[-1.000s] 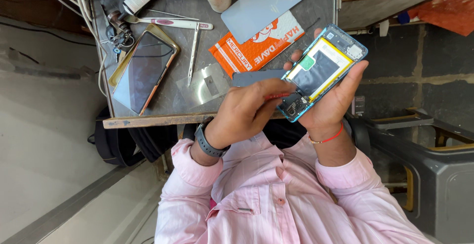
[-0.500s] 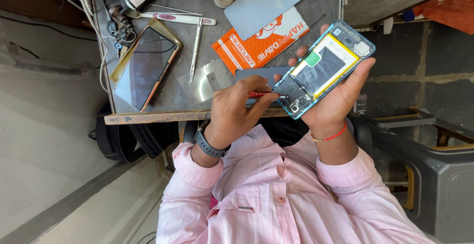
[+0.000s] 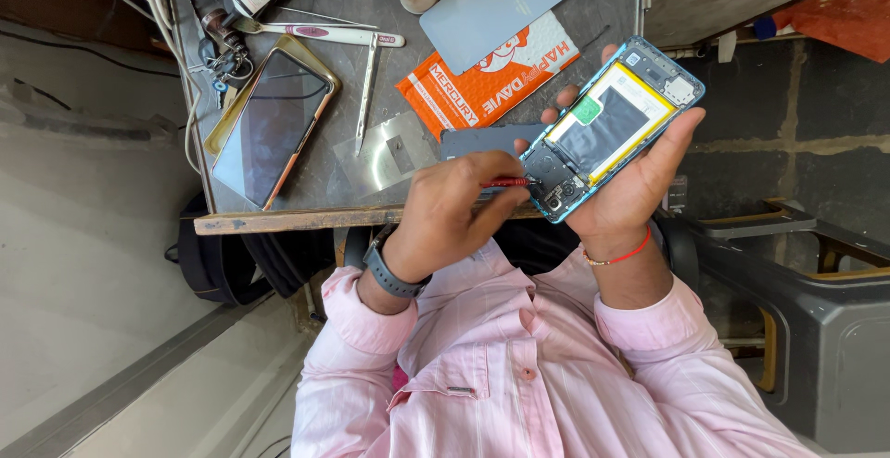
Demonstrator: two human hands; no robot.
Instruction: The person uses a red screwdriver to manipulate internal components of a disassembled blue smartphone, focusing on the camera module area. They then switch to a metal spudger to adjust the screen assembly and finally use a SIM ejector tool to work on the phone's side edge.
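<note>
— Holding the opened phone (image 3: 607, 133) steady matters most. The right hand (image 3: 630, 189) cradles it just above the edge of the surface (image 3: 306, 208), fingers curled round its frame.
— And the left hand (image 3: 445, 217)?
— Pinched shut on the red screwdriver (image 3: 508, 183), tip at the phone's lower board. I'd press squarely and turn slowly, so the tip can't skid toward the battery (image 3: 616, 120).

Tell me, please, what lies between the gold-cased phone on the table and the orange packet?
In the head view, metal tweezers and a shiny metal plate lie on the table between the gold-cased phone and the orange packet.
</note>
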